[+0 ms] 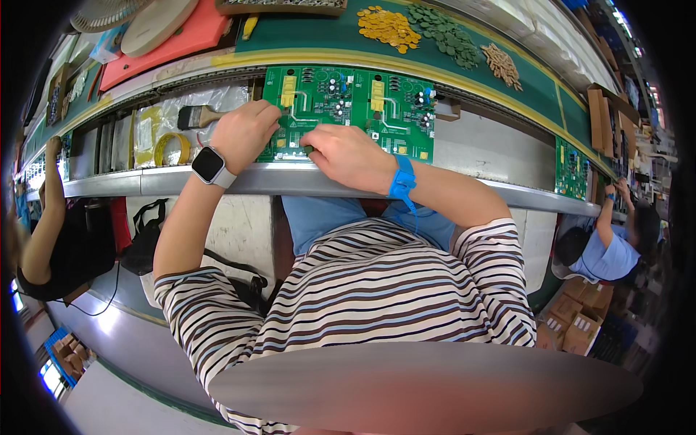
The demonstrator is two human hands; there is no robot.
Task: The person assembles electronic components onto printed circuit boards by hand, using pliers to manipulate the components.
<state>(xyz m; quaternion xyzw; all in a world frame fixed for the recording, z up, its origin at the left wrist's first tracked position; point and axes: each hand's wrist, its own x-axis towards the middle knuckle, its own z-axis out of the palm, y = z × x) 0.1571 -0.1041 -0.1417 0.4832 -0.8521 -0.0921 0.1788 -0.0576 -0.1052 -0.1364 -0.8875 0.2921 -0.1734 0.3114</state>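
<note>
A green circuit board [395, 109] with two matching halves lies across the rails in front of me. It carries yellow blocks, small capacitors and white connectors. My left hand [245, 132] is over the board's left edge, thumb and fingers drawn together; whatever is between the fingertips is hidden. Low on the left half, my right hand [349, 156] pinches close above the surface. A small dark green part [309, 150] shows at its fingertips, partly covered by the fingers. I wear a watch on the left wrist and a blue strap on the right.
Beyond the board lie piles of yellow discs [389, 27], green discs [444, 35] and tan pieces [501, 65]. A brush [199, 117] and a yellow tape roll [172, 149] sit to the left. Another board [572, 170] is at the right; people work on both sides.
</note>
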